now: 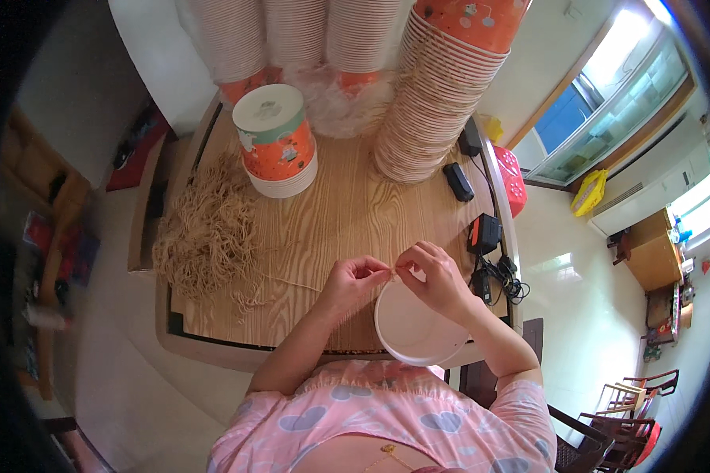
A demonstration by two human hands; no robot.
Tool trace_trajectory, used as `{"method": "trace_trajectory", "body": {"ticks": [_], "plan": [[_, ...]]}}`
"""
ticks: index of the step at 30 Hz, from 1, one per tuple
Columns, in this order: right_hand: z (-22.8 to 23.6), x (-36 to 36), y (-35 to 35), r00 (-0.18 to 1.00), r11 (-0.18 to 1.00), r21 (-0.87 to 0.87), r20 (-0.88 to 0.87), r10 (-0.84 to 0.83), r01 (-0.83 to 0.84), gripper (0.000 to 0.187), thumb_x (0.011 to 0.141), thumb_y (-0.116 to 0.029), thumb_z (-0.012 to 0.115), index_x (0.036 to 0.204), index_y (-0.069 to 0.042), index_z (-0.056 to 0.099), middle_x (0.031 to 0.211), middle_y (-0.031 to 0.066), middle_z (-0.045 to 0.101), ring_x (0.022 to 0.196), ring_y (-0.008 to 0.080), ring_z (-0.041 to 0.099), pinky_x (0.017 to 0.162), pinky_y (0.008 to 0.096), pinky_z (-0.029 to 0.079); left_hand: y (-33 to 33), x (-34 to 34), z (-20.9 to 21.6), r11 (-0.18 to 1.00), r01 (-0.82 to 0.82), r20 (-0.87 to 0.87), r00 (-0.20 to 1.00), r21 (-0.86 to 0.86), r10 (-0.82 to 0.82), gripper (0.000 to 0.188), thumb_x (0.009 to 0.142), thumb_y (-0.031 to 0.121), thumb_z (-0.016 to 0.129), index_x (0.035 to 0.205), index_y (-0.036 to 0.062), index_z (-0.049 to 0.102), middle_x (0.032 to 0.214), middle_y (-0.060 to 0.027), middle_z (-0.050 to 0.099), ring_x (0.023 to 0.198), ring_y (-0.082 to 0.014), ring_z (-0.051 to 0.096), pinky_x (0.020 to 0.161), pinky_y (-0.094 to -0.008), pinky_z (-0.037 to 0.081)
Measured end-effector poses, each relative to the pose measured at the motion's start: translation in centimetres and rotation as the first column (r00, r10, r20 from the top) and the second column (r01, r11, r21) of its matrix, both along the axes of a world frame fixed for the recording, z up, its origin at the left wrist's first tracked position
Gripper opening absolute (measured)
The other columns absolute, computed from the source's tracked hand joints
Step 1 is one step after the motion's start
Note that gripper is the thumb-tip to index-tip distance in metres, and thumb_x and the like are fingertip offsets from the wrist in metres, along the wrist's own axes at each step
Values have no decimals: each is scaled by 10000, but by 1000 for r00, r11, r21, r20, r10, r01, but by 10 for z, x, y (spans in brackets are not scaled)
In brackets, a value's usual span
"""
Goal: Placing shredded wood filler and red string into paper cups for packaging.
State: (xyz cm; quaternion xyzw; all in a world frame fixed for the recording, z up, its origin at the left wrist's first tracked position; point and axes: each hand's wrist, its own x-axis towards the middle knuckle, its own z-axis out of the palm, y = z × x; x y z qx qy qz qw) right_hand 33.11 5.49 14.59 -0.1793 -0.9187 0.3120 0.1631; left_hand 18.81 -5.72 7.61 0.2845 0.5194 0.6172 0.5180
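Note:
My left hand [355, 285] and my right hand [435, 277] meet near the table's front edge, thumbs and fingers pinched together. Between them they grip a thin tan twine, whose knot or end at the fingertips is too small to make out. From my left hand a strand of twine [292, 282] trails left to a tangled heap of cut twine [207, 229]. Below my right hand a white paper bucket [420, 327] stands with its mouth toward me, partly covered by that hand.
Upside-down orange and green paper buckets [280, 154] stand beyond the twine. A tall leaning stack of buckets [438, 98] rises at the back right, with plastic-wrapped stacks [296, 35] behind. Black adapters [483, 234] and cables [513, 282] lie along the right edge.

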Motion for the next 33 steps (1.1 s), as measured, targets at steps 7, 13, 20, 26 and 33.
{"method": "trace_trajectory", "body": {"ticks": [7,13,20,26,33], "plan": [[7,3,-7,998,995,89,54,38,-43,159,778,-149,681,834,-45,575,786,88,562,760,260,564,691,360,459,-1,3,-1,999,-32,102,994,-11,33,56,853,50,624,871,-2,634,820,-29,651,762,-78,597,728,-214,489],[1,0,-6,999,990,134,19,38,-40,171,779,-169,686,844,-56,576,792,86,556,776,276,558,712,370,453,-2,1,-14,1000,-6,183,983,8,5,64,856,60,623,903,17,633,798,-23,651,678,-48,572,562,-172,435],[3,4,-8,997,984,162,61,57,-66,172,784,-184,679,840,-57,578,811,85,569,800,278,564,740,371,452,-2,0,-15,1000,21,330,944,20,-26,72,852,98,632,902,47,634,758,-2,628,554,-31,480,462,-162,353],[8,0,-17,993,985,170,117,1,-21,188,788,-220,667,818,-56,580,819,82,563,825,272,557,748,371,436,-3,1,-14,998,31,440,897,52,-51,80,846,95,637,907,43,636,750,-7,622,559,-33,490,459,-164,361],[4,0,-11,997,989,150,76,-15,4,104,780,-113,647,841,-45,598,797,81,562,794,259,570,750,358,446,-3,3,-6,1000,5,391,920,20,-12,117,850,49,631,958,5,642,800,-25,642,588,-26,509,473,-155,362]]}}
